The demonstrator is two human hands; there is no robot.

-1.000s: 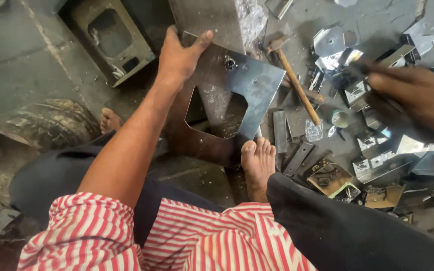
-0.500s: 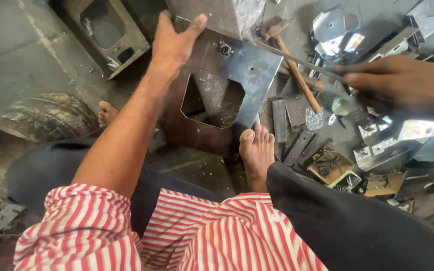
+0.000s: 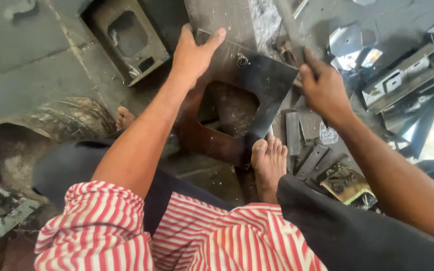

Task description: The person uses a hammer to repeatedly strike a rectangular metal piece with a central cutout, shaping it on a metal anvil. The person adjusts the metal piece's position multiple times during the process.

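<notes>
A big flat metal plate (image 3: 257,85) with a square hole cut in its middle lies on the floor in front of the person, and it is the thing to look from. The left hand (image 3: 193,52) lies flat and spread open on the top left edge of the plate, pressing down on it, with the thumb pointing to the right. The right hand (image 3: 322,90) is just past the right edge of the plate and is closed around the handle of a hammer (image 3: 290,27). The handle goes up and away from the hand, and it looks blurry, so the head of the hammer cannot be made out. A small round bolt (image 3: 242,61) sits near the top of the plate, between the two hands. A bare foot (image 3: 269,168) rests at the bottom right corner of the plate, with its toes touching the edge. Another bare foot (image 3: 124,117) peeks out to the left of the plate, a little way off. A grey metal box (image 3: 126,37) with a square hole lies up and to the left of the plate. Many shiny metal pieces (image 3: 403,83) are piled to the right of the plate, past the right hand.
</notes>
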